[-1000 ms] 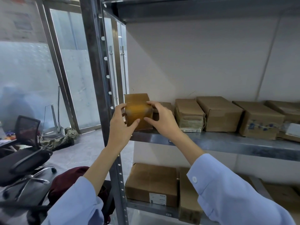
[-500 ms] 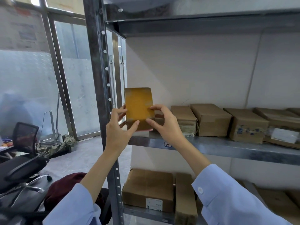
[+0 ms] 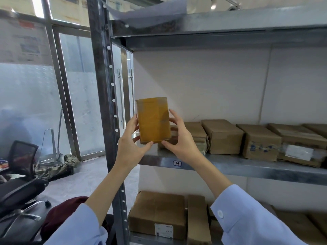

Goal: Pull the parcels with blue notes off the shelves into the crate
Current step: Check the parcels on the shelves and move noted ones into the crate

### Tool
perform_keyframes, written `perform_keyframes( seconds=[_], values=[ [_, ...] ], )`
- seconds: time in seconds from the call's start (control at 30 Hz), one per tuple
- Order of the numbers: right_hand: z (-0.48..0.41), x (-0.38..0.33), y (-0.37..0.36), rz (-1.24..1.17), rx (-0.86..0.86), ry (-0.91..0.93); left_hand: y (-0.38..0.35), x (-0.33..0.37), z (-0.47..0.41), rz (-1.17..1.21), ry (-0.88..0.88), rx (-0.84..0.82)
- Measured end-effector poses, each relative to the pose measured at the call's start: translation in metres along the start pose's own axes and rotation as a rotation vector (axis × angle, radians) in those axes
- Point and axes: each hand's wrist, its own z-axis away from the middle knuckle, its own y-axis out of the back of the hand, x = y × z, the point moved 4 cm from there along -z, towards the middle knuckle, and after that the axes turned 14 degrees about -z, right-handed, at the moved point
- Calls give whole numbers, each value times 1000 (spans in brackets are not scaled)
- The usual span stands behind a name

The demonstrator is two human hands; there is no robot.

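Here, the left hand [image 3: 130, 145] and right hand [image 3: 179, 141] grip a yellow-taped parcel [image 3: 153, 119] upright, fingers curled round its side edges and thumbs beneath, above the left end of the metal shelf [image 3: 238, 167]; brown parcels [image 3: 222, 137] line it behind.

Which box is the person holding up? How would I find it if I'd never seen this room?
Start at the tall metal post of the rack and follow the middle shelf to its left end. There the left hand and right hand hold one parcel upright. It is shiny yellow-orange, while the brown boxes next to it lie flat and look dull.
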Motion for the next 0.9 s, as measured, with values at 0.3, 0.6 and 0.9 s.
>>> perform_keyframes(
  seconds=[0.3, 0.6, 0.9],
  values=[
    [-3, 1, 5, 15, 5, -58, -1, 2, -4, 91, 65, -5],
    [-1, 4, 11, -36, -1, -55, 4, 5, -3, 97, 51, -34],
    [2, 1, 10, -170, 32, -90, 5, 7, -1, 140, 89, -46]
  ],
)
